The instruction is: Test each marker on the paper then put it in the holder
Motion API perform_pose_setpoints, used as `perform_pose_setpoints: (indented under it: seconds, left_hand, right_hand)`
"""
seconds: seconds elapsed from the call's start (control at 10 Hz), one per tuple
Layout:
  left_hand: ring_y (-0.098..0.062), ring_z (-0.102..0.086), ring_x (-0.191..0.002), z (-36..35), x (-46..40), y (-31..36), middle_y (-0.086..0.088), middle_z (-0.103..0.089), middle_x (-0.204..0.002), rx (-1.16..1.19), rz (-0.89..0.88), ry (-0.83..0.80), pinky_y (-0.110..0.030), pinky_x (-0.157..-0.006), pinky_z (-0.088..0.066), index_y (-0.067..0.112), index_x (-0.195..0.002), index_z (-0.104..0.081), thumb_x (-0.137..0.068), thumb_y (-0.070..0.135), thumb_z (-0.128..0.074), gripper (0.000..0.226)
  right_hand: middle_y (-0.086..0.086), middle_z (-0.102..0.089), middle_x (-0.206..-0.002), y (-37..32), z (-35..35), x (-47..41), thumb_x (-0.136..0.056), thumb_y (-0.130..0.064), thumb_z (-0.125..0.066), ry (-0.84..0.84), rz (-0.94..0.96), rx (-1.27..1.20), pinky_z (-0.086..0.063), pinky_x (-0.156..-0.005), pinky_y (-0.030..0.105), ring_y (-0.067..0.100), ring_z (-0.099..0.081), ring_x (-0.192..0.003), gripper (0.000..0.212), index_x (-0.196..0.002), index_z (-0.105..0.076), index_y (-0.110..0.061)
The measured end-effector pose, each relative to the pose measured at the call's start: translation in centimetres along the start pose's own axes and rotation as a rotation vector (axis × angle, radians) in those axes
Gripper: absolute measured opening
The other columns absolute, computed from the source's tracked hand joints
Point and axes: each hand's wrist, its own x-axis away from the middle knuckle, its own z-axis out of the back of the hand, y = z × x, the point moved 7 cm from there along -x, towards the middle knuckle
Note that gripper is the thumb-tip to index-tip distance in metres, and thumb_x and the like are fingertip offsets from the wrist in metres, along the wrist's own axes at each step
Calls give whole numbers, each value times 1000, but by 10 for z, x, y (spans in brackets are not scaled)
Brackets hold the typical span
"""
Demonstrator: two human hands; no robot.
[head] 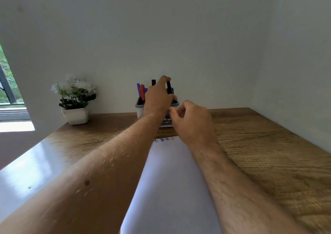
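markers (142,92) stand upright in the holder (139,106) at the middle of the frame, against the white wall (179,36); i see blue and red ones on its left side and a dark one further right. my left hand (157,99) reaches up over the holder, thumb and forefinger pinching a black marker (168,87) that stands upright with its lower end down at the holder's rim. i can't tell whether that end rests inside. my right hand (192,120) hovers just right of and below the left one, fingers loosely curled, nothing in them that i can see. it hides part of a small printed box (165,121) in front of the holder. the paper (170,180) runs from the bottom centre of the frame up toward the holder, between my two forearms, with a row of small scribbles (163,139) in blue and one in orange along its far edge. all this sits on a wooden desk (268,153). a white pot of white flowers (75,99) stands at the left of the desk, and a window (7,83) shows at the far left edge.
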Motion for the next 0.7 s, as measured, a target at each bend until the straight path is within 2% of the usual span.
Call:
perform_pose_setpoints:
  seconds: [0.1, 0.2, 0.3, 0.4, 0.5, 0.6, 0.7]
  left_hand:
    - [-12, -63, -83, -4, 1, -1, -7, -68, -103, -66, 0, -64, -16, -79, -48, 27, -149, -37, -89, 15, -69, 69]
    - [-9, -56, -62, 0, 9, -1, -6, -65, -87, -302, -43, -124, -21, -58, -44, 20, -157, -12, -95, 11, -57, 78]
    - [-6, -52, -56, 15, 16, -3, -8, -68, -93, -362, -52, -109, -19, -52, -42, 15, -156, -19, -91, 4, -52, 74]
    - [-13, -65, -77, 49, 29, -7, -6, -73, -102, -292, -91, -14, -30, -75, -58, 19, -148, -40, -89, 2, -51, 62]
    - [-18, -67, -90, 73, 41, -5, -7, -72, -109, -292, -195, 88, -34, -81, -58, 17, -138, -54, -93, 6, -51, 46]
    - [-23, -64, -105, 99, 58, -15, -11, -68, -120, -367, -223, 157, -40, -90, -53, 13, -137, -55, -98, 15, -48, 40]
    - [-26, -42, -137, 102, 59, -37, -11, -45, -150, -511, -79, -19, -47, -109, -39, 14, -151, -35, -101, 33, -42, 53]
  right_hand:
    - [-4, -68, -79, -2, 0, -1, -94, -44, -58, -11, 16, 31, -43, -60, 23, 13, -62, -70, 28, -89, -66, -17]
    - [-3, -69, -79, -6, -1, 0, -95, -40, -55, -35, 33, 112, -50, -60, 26, 14, -63, -69, 28, -91, -69, -16]
    - [-2, -68, -75, -7, -2, 1, -95, -39, -51, -38, 33, 216, -53, -60, 28, 16, -63, -66, 29, -89, -70, -18]
    - [-2, -67, -76, -7, -4, -4, -98, -39, -48, -31, 46, 298, -56, -65, 33, 16, -63, -71, 33, -90, -72, -18]
    - [1, -67, -80, -4, -9, -2, -100, -40, -45, -88, 42, 290, -56, -73, 37, 18, -63, -78, 35, -94, -71, -16]
    - [4, -69, -101, 5, -15, 4, -101, -45, -43, -196, 25, 171, -53, -89, 40, 20, -65, -97, 40, -113, -68, -16]
    - [6, -65, -119, 4, -19, 3, -100, -51, -41, -288, -7, 124, -50, -98, 41, 21, -60, -111, 49, -127, -61, -16]
